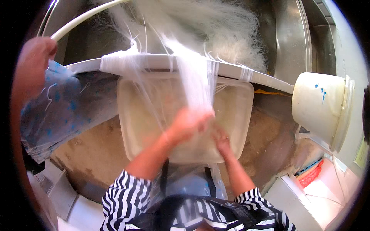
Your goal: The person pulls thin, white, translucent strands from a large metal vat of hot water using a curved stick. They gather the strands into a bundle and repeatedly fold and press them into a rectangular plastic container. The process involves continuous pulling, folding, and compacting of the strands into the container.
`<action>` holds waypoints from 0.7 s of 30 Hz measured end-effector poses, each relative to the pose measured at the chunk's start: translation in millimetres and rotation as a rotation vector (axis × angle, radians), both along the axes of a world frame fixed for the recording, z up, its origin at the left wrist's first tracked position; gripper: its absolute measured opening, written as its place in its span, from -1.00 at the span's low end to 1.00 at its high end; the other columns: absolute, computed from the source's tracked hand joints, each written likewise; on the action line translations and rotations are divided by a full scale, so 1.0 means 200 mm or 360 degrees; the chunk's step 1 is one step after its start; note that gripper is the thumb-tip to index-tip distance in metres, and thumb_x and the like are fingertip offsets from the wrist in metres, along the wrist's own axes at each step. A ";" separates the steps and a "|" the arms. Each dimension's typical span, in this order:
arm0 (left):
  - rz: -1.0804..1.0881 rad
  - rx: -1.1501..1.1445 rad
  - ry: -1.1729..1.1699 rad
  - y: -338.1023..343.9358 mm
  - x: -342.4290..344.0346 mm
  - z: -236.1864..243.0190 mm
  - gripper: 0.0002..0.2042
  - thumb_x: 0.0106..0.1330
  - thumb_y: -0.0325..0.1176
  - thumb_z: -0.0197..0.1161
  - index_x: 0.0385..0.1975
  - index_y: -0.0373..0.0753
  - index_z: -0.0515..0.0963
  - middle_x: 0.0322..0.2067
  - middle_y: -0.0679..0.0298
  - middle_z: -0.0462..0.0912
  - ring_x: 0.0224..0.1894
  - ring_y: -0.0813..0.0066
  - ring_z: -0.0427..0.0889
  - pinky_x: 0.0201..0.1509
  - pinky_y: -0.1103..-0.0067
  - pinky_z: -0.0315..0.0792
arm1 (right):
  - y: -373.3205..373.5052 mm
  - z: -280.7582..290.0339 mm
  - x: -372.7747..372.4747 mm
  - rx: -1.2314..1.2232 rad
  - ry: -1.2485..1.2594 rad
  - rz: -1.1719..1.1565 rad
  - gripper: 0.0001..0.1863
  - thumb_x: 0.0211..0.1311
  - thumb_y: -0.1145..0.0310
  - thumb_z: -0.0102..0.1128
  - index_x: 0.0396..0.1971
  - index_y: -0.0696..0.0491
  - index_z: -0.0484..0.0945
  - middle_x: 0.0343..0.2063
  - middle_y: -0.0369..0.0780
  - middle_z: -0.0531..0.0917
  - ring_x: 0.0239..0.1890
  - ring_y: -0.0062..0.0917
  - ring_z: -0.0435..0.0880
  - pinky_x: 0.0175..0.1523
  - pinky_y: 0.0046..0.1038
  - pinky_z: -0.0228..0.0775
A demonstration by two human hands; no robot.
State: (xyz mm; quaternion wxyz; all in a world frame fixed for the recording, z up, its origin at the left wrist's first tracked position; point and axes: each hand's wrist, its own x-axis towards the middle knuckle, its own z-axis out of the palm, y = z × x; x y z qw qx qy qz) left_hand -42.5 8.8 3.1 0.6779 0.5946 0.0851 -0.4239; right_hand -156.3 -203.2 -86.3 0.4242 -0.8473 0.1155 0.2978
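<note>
A bundle of long, thin white noodles [194,79] hangs over the near rim of a metal basin [269,79] toward me. My left hand [189,125] is closed round its lower end, blurred by motion. Just right of it and slightly lower, my right hand [221,140] is close to the strands. Its fingers are smeared, so their grip is unclear. Below both hands is a pale, rectangular plastic tub [125,134]. More strands drape over the rim to the left, and a large loose mass of noodles [231,27] lies in the basin.
At the left, another person's hand [32,61] holds a long white pole or hose [83,17] reaching over the basin. That person wears a blue-spotted clear apron [69,111]. A white bucket [318,107] lies tilted at the right. Brown floor [92,148] shows around the tub.
</note>
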 end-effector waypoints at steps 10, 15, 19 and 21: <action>0.0288 0.1343 -0.0098 0.15 -1.11 -0.63 -0.70 0.14 -0.32 -0.12 -0.16 -0.29 0.35 -0.16 0.11 0.40 -0.08 0.28 0.33 0.04 0.45 0.17 | 0.54 0.49 0.66 0.1015 0.0449 0.0103 -0.72 0.12 0.23 -0.10 -0.31 0.11 0.44 -0.48 -0.25 0.48 -0.49 -0.60 0.44 -0.40 -0.53 0.28; 0.1025 0.0257 -0.0849 0.19 -0.32 -0.39 -0.59 0.21 -0.17 -0.18 -0.06 -0.36 0.25 -0.07 0.16 0.29 0.04 0.36 0.21 0.14 0.53 0.00 | 0.35 0.15 -0.31 0.0429 0.0791 0.0431 -0.66 0.07 0.24 -0.05 -0.15 0.03 0.40 -0.20 -0.10 0.48 -0.13 -0.35 0.43 -0.03 -0.41 0.23; 0.0938 -0.0382 -0.0085 0.13 0.17 -0.12 -0.66 0.18 -0.15 -0.03 -0.26 -0.32 0.41 -0.35 0.24 0.47 -0.28 0.44 0.45 -0.15 0.53 0.30 | 0.06 -0.22 -0.47 -0.0169 0.0639 0.0823 -0.55 0.03 0.13 0.00 -0.09 0.04 0.34 -0.12 -0.12 0.43 -0.03 -0.36 0.35 0.06 -0.40 0.14; 0.0759 -0.0032 -0.0109 0.09 0.15 -0.09 -0.73 0.17 -0.17 0.01 -0.32 -0.26 0.45 -0.50 0.33 0.44 -0.43 0.52 0.45 -0.30 0.57 0.37 | -0.02 -0.08 -0.01 -0.0010 0.0169 0.0050 -0.48 0.04 0.10 0.00 -0.04 0.09 0.28 -0.08 -0.11 0.39 0.00 -0.35 0.32 0.10 -0.40 0.10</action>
